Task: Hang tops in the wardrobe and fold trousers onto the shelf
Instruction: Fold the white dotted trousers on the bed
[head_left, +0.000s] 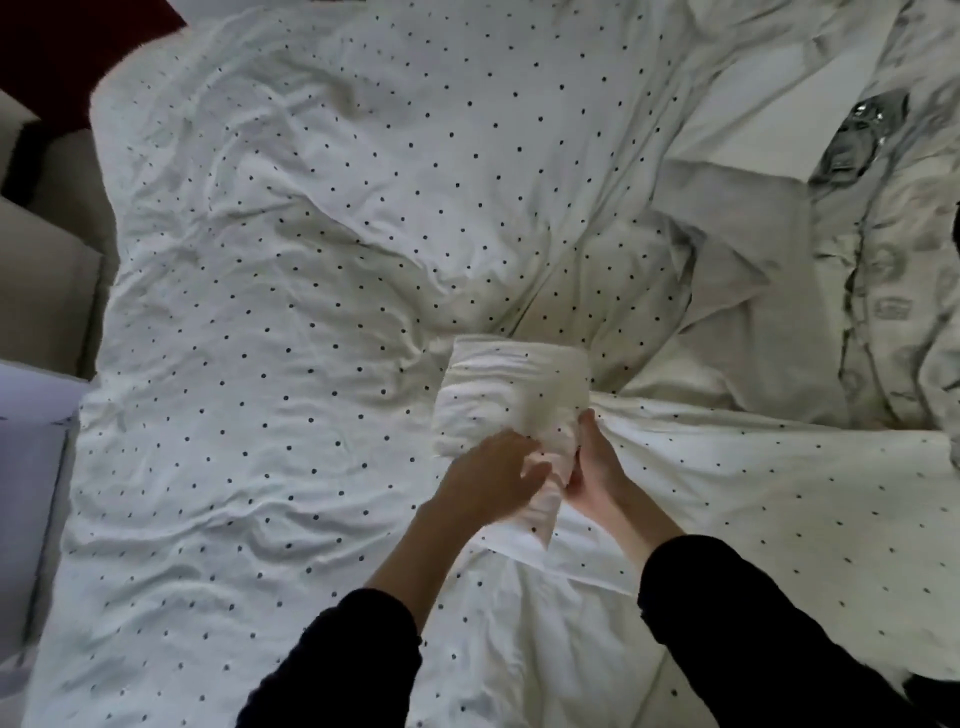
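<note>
Both hands (540, 467) on folded white garment (511, 395)

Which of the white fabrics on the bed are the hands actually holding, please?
The plain folded white cloth, gripped at its near end by the left hand and right hand; the duvet is dotted, the bedding grey-printed.

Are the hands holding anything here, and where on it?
Both hands grip the folded white garment at its near end: left hand on the near left edge, right hand on the near right corner. It rests on the dotted duvet.
</note>
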